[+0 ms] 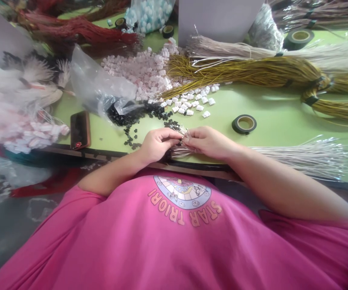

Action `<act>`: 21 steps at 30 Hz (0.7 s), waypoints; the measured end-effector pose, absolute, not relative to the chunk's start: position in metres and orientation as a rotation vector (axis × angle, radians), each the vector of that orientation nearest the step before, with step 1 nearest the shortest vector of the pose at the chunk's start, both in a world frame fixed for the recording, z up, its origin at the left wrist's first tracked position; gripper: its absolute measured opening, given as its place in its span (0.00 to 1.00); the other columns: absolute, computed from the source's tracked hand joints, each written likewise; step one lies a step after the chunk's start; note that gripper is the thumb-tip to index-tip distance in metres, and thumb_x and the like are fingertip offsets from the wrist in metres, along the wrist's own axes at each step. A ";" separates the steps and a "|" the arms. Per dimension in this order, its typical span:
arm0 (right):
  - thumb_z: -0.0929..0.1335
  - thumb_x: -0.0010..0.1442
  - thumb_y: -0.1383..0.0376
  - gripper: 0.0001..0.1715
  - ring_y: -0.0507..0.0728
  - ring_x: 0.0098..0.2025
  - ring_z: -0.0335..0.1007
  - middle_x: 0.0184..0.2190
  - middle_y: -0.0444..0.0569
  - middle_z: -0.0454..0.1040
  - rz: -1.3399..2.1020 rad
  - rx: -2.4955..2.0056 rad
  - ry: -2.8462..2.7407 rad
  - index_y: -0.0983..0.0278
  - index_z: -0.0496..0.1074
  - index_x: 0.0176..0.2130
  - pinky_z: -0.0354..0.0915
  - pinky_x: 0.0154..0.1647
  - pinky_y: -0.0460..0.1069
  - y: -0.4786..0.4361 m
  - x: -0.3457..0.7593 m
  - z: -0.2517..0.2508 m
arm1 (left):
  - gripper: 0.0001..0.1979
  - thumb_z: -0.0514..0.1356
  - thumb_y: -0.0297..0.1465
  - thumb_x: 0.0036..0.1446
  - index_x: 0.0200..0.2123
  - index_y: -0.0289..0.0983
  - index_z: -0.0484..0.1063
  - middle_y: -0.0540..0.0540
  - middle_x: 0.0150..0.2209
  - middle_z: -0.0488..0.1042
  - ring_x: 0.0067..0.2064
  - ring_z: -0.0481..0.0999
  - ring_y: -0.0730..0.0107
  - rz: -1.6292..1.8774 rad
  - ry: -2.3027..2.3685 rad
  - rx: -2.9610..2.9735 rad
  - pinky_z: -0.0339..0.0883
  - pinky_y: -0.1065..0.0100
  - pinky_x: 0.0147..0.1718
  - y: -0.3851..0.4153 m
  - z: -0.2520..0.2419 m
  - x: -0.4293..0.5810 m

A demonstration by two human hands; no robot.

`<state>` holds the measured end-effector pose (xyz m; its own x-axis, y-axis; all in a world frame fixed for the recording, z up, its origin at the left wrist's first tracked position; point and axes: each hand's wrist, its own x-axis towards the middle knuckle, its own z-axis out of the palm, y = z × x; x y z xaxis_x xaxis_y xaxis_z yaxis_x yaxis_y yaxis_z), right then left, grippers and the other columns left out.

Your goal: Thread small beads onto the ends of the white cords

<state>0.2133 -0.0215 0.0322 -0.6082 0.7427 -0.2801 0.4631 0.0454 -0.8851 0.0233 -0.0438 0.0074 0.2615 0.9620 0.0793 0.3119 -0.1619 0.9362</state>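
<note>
My right hand (208, 141) is closed in a pinch on thin white wires, whose metal-tipped ends fan out past the fingertips. The long bundle of white wires (302, 155) runs under that forearm to the right along the table's front edge. My left hand (158, 144) meets it fingertip to fingertip, thumb and forefinger pinched at the wire ends. Whatever sits between those left fingers is too small and hidden to name. Just beyond the hands lie small black plastic pieces (125, 117) and loose white connector housings (189, 97).
Behind is a large heap of white housings (140, 72) beside a clear plastic bag (97, 80). Yellow wire bundles (252, 72) stretch across the back right. A roll of black tape (244, 124) lies to the right, a phone (80, 129) to the left. Red wires (80, 34) lie far left.
</note>
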 end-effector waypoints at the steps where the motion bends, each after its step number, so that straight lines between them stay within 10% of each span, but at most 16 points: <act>1: 0.61 0.56 0.60 0.15 0.47 0.21 0.53 0.17 0.40 0.59 1.576 -1.251 -2.073 0.65 0.63 0.23 0.51 0.25 0.45 -0.022 0.213 0.032 | 0.06 0.62 0.27 0.50 0.33 0.36 0.77 0.47 0.34 0.78 0.37 0.76 0.72 0.939 1.155 1.692 0.71 0.68 0.41 -0.043 0.006 0.023; 21: 0.67 0.46 0.65 0.06 0.49 0.20 0.63 0.21 0.45 0.72 1.734 -1.317 -1.774 0.65 0.71 0.28 0.59 0.22 0.46 -0.019 0.219 0.027 | 0.11 0.56 0.34 0.56 0.39 0.37 0.74 0.39 0.38 0.73 0.39 0.72 0.58 0.063 2.040 2.276 0.65 0.58 0.40 -0.020 0.018 -0.075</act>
<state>0.2195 -0.0192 0.0268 -0.5172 0.7781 -0.3564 0.3741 -0.1690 -0.9119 -0.0754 -0.0196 0.0183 0.1100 0.9936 -0.0259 0.9901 -0.1073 0.0904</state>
